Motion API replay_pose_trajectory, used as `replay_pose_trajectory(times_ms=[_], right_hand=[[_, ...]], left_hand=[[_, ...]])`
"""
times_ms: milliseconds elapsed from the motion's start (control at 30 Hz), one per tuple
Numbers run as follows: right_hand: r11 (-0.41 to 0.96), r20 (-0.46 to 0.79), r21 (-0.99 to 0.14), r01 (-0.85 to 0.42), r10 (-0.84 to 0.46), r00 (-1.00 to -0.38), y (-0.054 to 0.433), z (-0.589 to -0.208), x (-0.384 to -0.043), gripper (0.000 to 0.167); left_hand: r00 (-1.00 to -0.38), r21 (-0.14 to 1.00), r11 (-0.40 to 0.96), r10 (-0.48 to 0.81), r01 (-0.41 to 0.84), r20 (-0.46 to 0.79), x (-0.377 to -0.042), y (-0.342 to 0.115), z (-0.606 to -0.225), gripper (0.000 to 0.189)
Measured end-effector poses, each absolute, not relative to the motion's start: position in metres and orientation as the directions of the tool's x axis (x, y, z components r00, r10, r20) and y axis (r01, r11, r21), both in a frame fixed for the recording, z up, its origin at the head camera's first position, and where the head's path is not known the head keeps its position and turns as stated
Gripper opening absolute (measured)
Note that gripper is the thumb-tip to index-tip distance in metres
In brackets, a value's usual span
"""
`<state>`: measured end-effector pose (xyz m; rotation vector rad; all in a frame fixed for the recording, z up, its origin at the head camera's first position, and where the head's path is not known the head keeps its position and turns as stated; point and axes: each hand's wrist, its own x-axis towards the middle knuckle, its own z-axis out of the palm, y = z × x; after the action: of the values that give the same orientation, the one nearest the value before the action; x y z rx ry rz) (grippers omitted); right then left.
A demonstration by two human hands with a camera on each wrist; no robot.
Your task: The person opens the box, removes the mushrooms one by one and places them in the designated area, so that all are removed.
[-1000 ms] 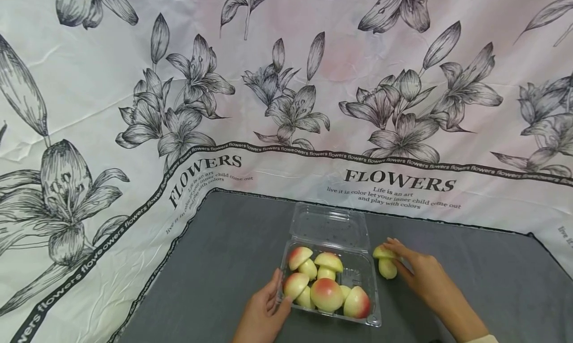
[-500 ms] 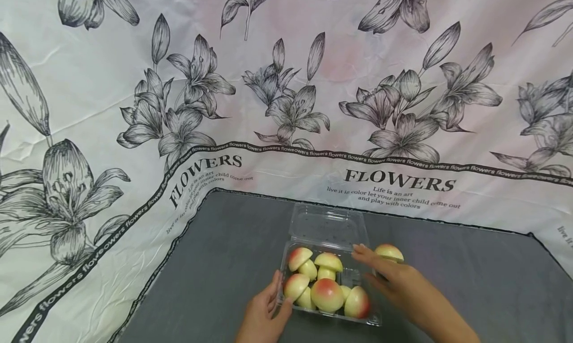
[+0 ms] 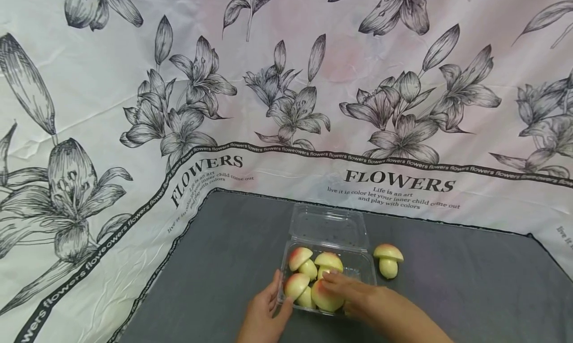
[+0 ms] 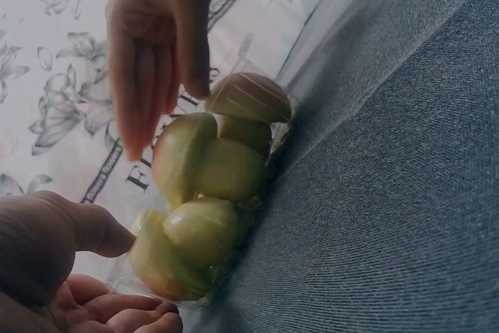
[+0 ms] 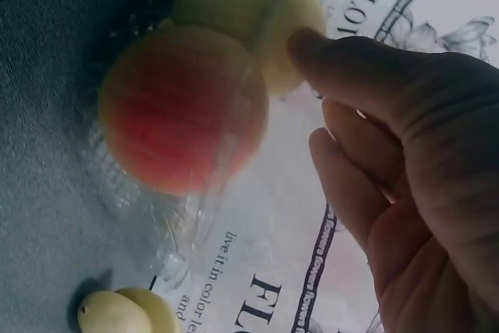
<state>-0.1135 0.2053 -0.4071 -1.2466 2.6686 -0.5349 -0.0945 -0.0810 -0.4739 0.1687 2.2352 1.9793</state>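
Observation:
A clear plastic clamshell box (image 3: 351, 223) lies with its lid flipped back, holding several yellow toy mushrooms (image 3: 296, 286) with reddish caps. My left hand (image 3: 263, 309) grips the box's left edge, thumb at the rim and fingers along the outer side. Over the front right of the box, my right hand (image 3: 371, 297) hovers with fingers extended and nothing held. In the right wrist view, its thumb (image 5: 351, 68) overlaps a pale cap, and the red-capped mushroom (image 5: 183, 111) at the box's right end shows beside it. That right-end mushroom is mostly hidden by the hand in the head view.
Another toy mushroom (image 3: 388, 262) lies on the grey tabletop (image 3: 465, 278), just right of the box. A white cloth (image 3: 286, 84) printed with lilies hangs behind and along the left side.
My right hand has let go of the loose mushroom on the right and moved left and forward over the box. The left hand keeps its place on the box.

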Motion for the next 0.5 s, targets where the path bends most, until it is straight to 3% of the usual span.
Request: replay_pose_trajectory(times_ms=[33,67,100,200,300,500], right_hand=[[0.589,0.096,-0.246,-0.769,-0.775,-0.625,0.206,-0.411,-0.113,0.074],[0.606,0.047,-0.279,-0.745,-0.766,-0.641,0.206,-0.412,-0.114,0.071],[0.539,0.122,-0.400,-0.741,-0.770,-0.626,0.206,-0.416,-0.115,0.071],[0.549,0.143,-0.302,-0.779,-0.782,-0.607,0.203,-0.420,-0.117,0.070],[0.510,0.255,-0.135,-0.850,-0.811,-0.527,0.199,-0.424,-0.120,0.071],[0.469,0.300,-0.077,-0.880,-0.831,-0.468,0.194,-0.425,-0.124,0.073]], left_hand=[[-0.982,0.992,0.125,0.183,-0.015,-0.038,-0.095,-0.081,-0.474,0.080],[-0.982,0.992,0.126,0.183,-0.015,-0.038,-0.095,-0.081,-0.475,0.080],[-0.982,0.992,0.126,0.184,-0.016,-0.039,-0.095,-0.081,-0.476,0.080],[-0.982,0.992,0.122,0.184,-0.015,-0.037,-0.094,-0.081,-0.477,0.079],[-0.983,0.992,0.123,0.178,-0.008,-0.030,-0.094,-0.080,-0.476,0.078],[-0.986,0.990,0.138,0.167,0.000,-0.023,-0.095,-0.080,-0.474,0.078]])
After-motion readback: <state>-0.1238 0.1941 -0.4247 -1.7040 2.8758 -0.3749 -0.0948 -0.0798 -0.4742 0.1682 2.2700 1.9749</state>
